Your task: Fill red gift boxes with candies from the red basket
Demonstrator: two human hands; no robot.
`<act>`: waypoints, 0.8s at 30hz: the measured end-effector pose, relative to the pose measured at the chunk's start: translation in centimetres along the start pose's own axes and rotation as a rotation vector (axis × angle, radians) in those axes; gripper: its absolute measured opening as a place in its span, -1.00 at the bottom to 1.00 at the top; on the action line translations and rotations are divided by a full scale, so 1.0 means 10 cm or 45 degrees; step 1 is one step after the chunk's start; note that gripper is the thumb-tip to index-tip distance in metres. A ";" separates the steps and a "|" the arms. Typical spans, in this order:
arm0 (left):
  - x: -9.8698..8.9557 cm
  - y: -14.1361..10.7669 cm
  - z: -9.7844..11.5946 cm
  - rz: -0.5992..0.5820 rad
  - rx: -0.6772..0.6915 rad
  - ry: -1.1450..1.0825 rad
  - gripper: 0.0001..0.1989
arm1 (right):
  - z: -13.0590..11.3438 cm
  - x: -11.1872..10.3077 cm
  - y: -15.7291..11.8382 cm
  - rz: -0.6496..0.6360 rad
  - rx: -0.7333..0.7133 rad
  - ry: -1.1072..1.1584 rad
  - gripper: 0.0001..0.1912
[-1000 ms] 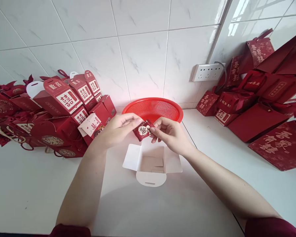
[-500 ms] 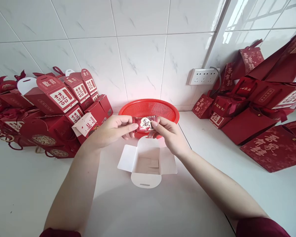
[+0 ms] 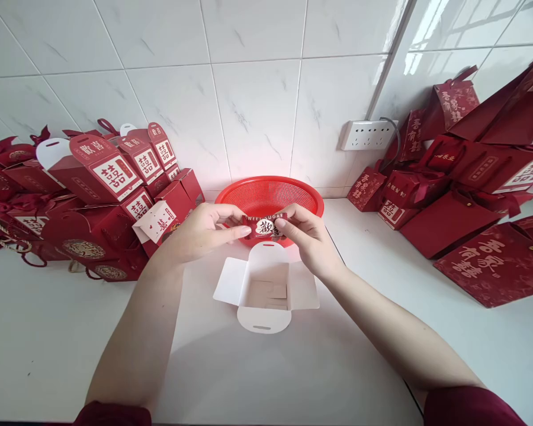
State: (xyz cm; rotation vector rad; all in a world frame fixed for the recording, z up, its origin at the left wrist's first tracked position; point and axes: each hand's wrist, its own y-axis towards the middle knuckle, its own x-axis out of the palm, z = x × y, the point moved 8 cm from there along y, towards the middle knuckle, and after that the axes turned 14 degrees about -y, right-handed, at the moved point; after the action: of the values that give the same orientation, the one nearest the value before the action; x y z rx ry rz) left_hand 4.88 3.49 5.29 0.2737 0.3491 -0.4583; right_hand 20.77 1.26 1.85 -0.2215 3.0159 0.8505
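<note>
Between both hands is a small red candy packet printed "SWEET SUGAR" with a pale patch of dark characters. My left hand pinches its left end between thumb and fingers. At the right end, my right hand grips it the same way, its thumb partly covering the print. The packet is held up in front of a red plastic basket, whose contents I cannot see. Just below and nearer to me stands an open white-lined paper box, its flaps folded outward and some folded bottom tabs showing inside.
Red gift boxes are stacked on the left of the white counter. More red boxes and bags fill the right side. A power strip with a cable is on the tiled wall.
The candy packet has turned slightly between my fingers and shifted a little to the right; its print shows at a different angle. Both hands keep hold of it. The camera view has shifted slightly.
</note>
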 end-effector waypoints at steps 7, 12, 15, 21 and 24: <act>-0.06 -0.01 0.02 -0.016 0.010 0.064 -0.83 | -0.04 0.02 -0.05 -0.017 -0.042 -0.101 -0.81; -0.09 -0.04 0.06 -0.002 0.021 0.111 -0.82 | -0.01 0.00 -0.06 0.008 -0.005 -0.224 -0.81; -0.06 -0.05 0.05 -0.036 0.008 0.110 -0.82 | -0.01 -0.01 -0.04 0.022 0.014 -0.211 -0.84; -0.04 -0.04 0.02 -0.051 -0.017 0.146 -0.81 | -0.05 -0.02 -0.02 0.016 -0.023 -0.249 -0.83; -0.06 -0.05 -0.01 -0.062 -0.051 0.202 -0.78 | -0.11 -0.02 -0.04 0.020 -0.051 -0.335 -0.84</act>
State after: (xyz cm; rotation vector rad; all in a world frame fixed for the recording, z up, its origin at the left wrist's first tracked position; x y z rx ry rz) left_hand 4.16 3.32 5.38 0.2640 0.5205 -0.4781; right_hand 21.04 0.40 2.60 -0.0787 2.7626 0.8663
